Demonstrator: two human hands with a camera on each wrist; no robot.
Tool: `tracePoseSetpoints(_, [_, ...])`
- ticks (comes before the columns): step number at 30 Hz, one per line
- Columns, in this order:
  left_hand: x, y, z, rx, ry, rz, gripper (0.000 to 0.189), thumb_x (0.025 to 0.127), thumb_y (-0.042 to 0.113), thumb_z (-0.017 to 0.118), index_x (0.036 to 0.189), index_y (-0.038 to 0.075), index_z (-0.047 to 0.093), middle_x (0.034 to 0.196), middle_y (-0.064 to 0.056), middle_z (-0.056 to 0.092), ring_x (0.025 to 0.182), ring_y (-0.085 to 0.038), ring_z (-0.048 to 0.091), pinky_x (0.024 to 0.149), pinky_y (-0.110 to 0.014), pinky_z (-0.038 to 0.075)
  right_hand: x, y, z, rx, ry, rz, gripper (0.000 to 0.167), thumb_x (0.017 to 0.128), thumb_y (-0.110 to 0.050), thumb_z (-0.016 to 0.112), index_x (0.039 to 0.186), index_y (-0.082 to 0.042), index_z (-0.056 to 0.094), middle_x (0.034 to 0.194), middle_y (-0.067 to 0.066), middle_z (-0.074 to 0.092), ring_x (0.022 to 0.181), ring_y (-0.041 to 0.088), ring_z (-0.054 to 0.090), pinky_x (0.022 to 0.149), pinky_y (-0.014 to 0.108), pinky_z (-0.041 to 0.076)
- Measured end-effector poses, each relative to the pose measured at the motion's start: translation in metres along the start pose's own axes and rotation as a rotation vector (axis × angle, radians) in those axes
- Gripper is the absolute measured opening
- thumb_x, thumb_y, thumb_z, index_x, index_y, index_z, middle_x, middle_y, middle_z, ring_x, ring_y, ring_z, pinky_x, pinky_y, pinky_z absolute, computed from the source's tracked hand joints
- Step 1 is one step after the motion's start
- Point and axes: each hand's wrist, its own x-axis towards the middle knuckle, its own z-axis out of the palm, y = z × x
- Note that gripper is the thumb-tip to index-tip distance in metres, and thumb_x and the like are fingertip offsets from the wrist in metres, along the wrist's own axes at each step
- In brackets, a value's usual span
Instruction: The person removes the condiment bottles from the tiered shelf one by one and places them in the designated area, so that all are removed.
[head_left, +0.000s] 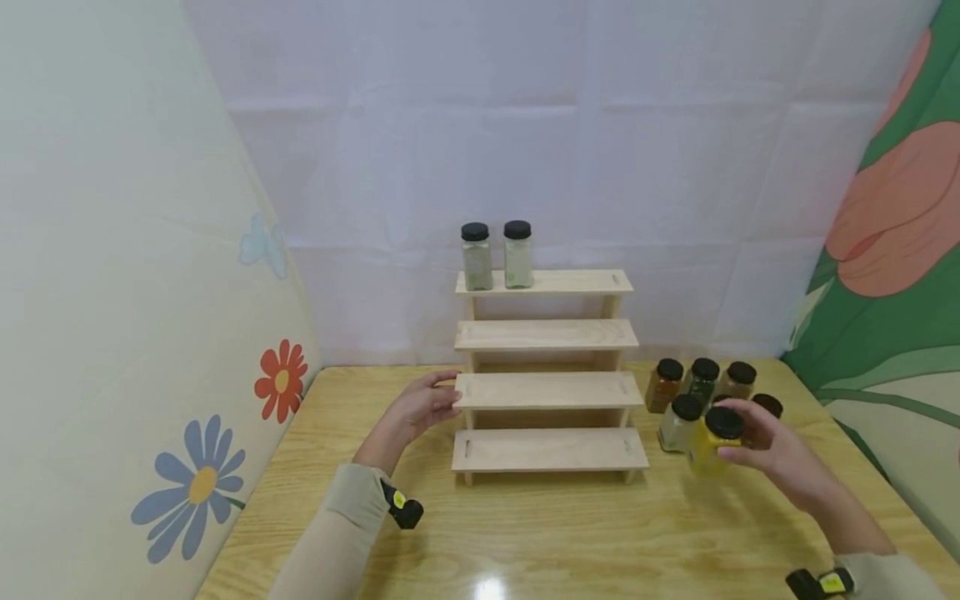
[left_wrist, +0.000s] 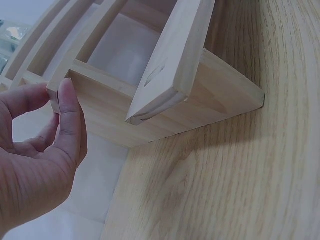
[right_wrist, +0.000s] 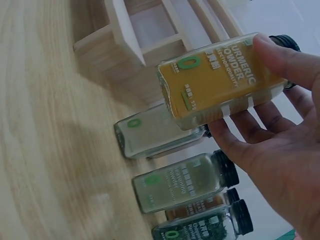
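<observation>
My right hand (head_left: 783,458) holds a square glass jar of yellow turmeric powder (head_left: 711,450) with a black lid. In the right wrist view, the turmeric jar (right_wrist: 215,77) is tilted, with the thumb on one side and fingers on the other. At the left end of a four-tier wooden step shelf (head_left: 547,450), my left hand (head_left: 418,410) pinches the end of the second tier from the bottom. The left wrist view shows thumb and fingertips of that hand (left_wrist: 47,145) at the board's corner. Two jars of pale powder (head_left: 477,262) stand upright on the top tier's left half.
Several black-lidded spice jars (head_left: 678,425) stand grouped on the wooden table (head_left: 420,542) right of the shelf, close beside the turmeric jar. A white cloth backdrop (head_left: 390,183) hangs behind. Printed panels with flowers (head_left: 202,483) flank both sides.
</observation>
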Motion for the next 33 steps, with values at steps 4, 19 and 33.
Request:
tracePoseSetpoints(4, [0.001, 0.000, 0.000, 0.001, 0.001, -0.002, 0.060, 0.099, -0.005, 0.056, 0.154, -0.002, 0.032, 0.112, -0.009, 0.063, 0.080, -0.011, 0.064, 0.072, -0.023, 0.058, -0.003, 0.006, 0.001, -0.013, 0.016, 0.021, 0.054, 0.095, 0.006, 0.063, 0.142, -0.016, 0.049, 0.121, -0.019, 0.062, 0.105, 0.001, 0.063, 0.080, 0.023, 0.056])
tracePoseSetpoints(19, [-0.001, -0.001, -0.002, -0.005, 0.000, 0.009, 0.063, 0.098, -0.005, 0.055, 0.155, -0.004, 0.028, 0.106, -0.006, 0.065, 0.077, -0.009, 0.065, 0.071, -0.022, 0.057, -0.008, 0.032, 0.008, -0.026, 0.013, 0.047, 0.054, 0.093, 0.003, 0.068, 0.142, -0.003, 0.046, 0.122, -0.022, 0.061, 0.109, -0.003, 0.060, 0.083, 0.023, 0.056])
tracePoseSetpoints(33, [-0.001, 0.000, -0.001, -0.012, 0.000, 0.006, 0.063, 0.099, -0.004, 0.056, 0.155, -0.004, 0.028, 0.104, -0.005, 0.065, 0.077, -0.009, 0.064, 0.071, -0.022, 0.057, -0.009, 0.039, 0.015, -0.053, 0.037, 0.156, 0.064, 0.091, -0.006, 0.073, 0.142, 0.009, 0.038, 0.120, -0.028, 0.058, 0.110, -0.010, 0.056, 0.085, 0.022, 0.055])
